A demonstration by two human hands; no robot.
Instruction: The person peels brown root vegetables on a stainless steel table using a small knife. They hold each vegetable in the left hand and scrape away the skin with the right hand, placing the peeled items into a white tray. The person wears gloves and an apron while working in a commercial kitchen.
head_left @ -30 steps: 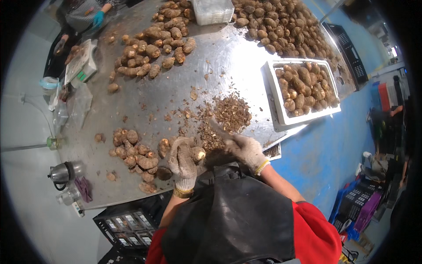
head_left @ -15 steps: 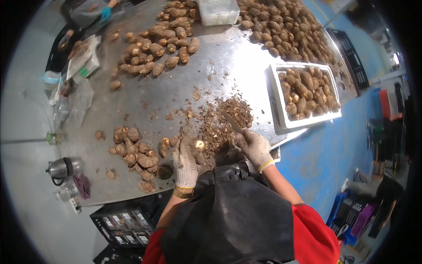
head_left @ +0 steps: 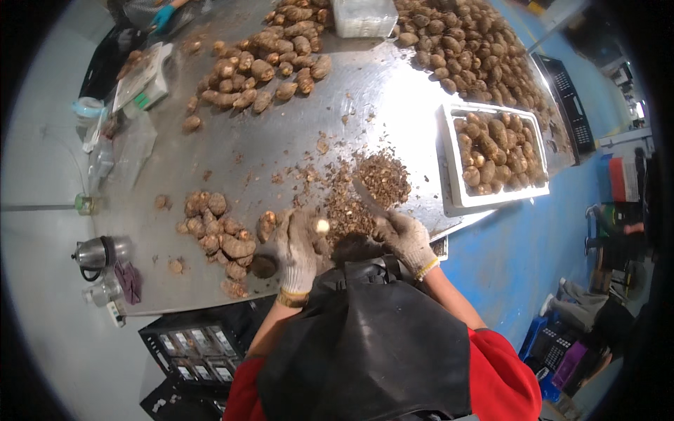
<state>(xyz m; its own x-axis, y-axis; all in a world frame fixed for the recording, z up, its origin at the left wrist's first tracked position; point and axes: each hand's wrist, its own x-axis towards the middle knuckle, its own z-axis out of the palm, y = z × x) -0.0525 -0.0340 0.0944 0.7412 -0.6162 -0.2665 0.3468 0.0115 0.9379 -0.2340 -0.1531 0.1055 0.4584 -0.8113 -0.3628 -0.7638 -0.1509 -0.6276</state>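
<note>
My left hand (head_left: 298,247), in a dirty white knit glove, is closed around a brown taro (head_left: 321,226) whose pale cut end faces right. In my right hand (head_left: 409,242), gloved alike, is a knife (head_left: 369,199) with its blade pointing up and left over a heap of brown peelings (head_left: 382,181). The blade is apart from the taro. Just left of my left hand a small pile of taros (head_left: 219,231) lies on the metal table (head_left: 253,165).
A white foam box (head_left: 455,175) full of taros stands on the right. Larger taro heaps (head_left: 263,70) lie at the back, beside a clear plastic container (head_left: 365,17). On the left are a scale (head_left: 144,81) and a kettle (head_left: 93,254). A co-worker's blue-gloved hand (head_left: 163,17) shows far left.
My left hand has turned slightly, and the taro's cut end now sits a little higher and looks smaller. The knife remains in my right hand. The whole view has shifted slightly.
</note>
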